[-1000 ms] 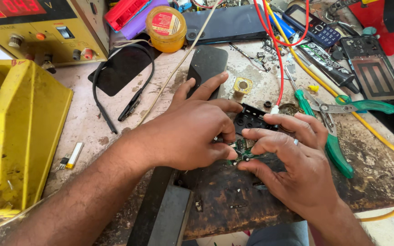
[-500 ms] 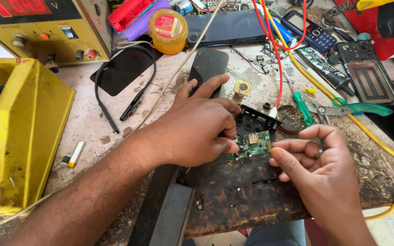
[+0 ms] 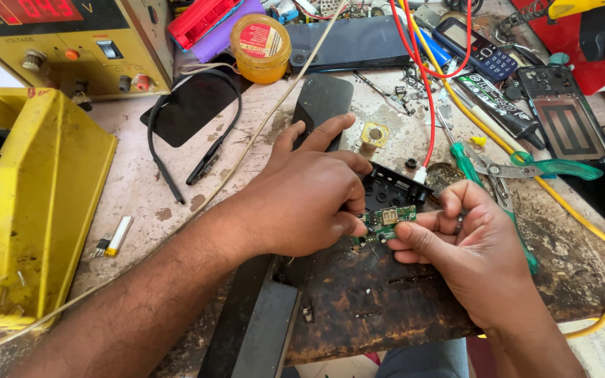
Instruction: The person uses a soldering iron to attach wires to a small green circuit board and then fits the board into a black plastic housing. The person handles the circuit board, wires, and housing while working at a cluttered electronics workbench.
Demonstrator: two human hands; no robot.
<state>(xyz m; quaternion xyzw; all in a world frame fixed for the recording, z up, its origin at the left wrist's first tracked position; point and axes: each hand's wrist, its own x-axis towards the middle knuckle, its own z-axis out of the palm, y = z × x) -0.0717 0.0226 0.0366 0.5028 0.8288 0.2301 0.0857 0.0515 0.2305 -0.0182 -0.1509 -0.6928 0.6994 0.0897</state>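
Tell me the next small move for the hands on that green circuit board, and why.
Probably lift the circuit board slightly clear of the black plastic frame. Both the left hand and the right hand pinch it at its ends, and it sits right against the frame's edge, with the red wire running close by.

Top left I see a red display (image 3: 33, 10) on the yellow supply (image 3: 71, 42); a round yellow tin (image 3: 263, 46) with red-white label (image 3: 253, 40); a dark phone (image 3: 484, 53) top right.

wires (image 3: 425, 105), pliers (image 3: 526, 168) crowd right; left bench (image 3: 141, 189) open
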